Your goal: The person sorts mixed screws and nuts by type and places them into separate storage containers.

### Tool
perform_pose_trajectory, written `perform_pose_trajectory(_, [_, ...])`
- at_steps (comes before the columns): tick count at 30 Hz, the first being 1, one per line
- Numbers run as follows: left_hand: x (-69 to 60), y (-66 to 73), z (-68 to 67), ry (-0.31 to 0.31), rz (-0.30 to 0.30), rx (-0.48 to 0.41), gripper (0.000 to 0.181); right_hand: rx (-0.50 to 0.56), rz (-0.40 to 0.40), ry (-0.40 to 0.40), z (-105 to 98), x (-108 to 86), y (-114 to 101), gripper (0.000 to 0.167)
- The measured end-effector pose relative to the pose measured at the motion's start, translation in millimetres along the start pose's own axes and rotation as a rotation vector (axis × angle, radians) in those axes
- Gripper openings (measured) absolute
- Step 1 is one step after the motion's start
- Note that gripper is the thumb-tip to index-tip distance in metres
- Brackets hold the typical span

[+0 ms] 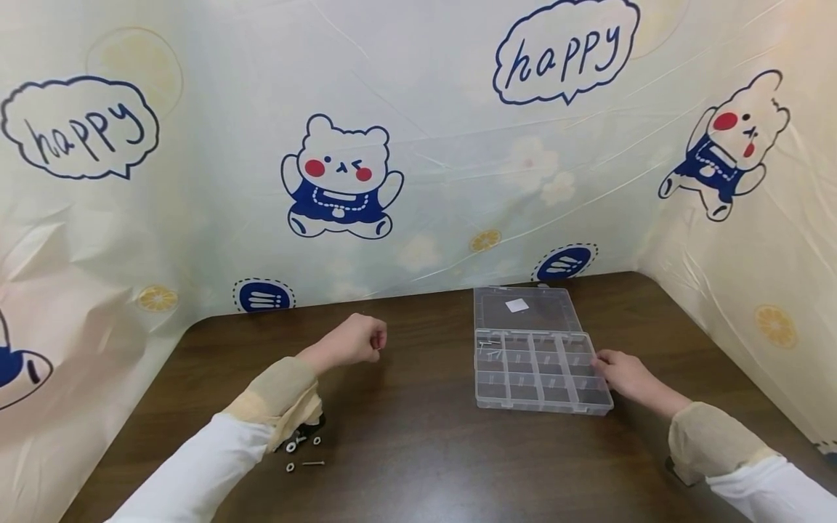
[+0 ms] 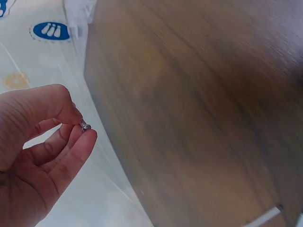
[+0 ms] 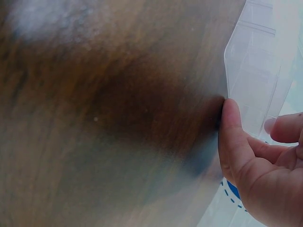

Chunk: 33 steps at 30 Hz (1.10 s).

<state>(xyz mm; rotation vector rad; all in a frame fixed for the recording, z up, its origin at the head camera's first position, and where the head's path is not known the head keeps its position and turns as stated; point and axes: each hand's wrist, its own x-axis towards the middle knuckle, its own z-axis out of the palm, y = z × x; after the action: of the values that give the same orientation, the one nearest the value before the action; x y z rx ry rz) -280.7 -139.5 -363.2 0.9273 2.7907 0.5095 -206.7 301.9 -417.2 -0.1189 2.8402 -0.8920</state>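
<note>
While the left hand [image 1: 352, 340] pinches a screw [image 2: 84, 126] above the counter [image 1: 418, 443], the right hand [image 1: 624, 372] grips the box's [image 1: 543, 408] right edge; several screws [image 1: 487, 344] lie inside, back-left, with another screw [image 1: 313, 463] and small rings [image 1: 288, 447] still outside.

Brown table [image 1: 418, 465] bears open box [image 1: 541, 408] and, seemingly, loose fasteners [image 1: 314, 463].

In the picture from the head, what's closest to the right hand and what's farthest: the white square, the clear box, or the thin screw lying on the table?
1. Clear box: nearest; the right hand touches its right side.
2. White square: next, at the back, on the open lid.
3. Thin screw: farthest, way over left on the table.
</note>
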Motion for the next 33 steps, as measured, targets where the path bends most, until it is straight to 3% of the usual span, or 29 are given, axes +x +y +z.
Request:
perform_pose_trajectory(8, [21.4, 25.4, 1.1, 0.014, 0.033, -0.007, 0.013, -0.002, -0.005, 0.002, 0.6, 0.1, 1.1, 0.035])
perform_pose_trajectory(16, [40.2, 40.8, 0.7, 0.056, 0.06, -0.013, 0.013, -0.011, -0.001, 0.006, 0.2, 1.2, 2.0, 0.035])
perform_pose_trajectory(23, [50.8, 51.6, 2.1, 0.043, 0.05, -0.059, 0.008, -0.004, -0.012, 0.007, 0.4, 1.3, 2.8, 0.036])
perform_pose_trajectory(33, [63.9, 69.1, 6.9, 0.047, 0.066, -0.059, 0.009, 0.0, 0.002, -0.001, 0.1, 0.2, 1.9, 0.036])
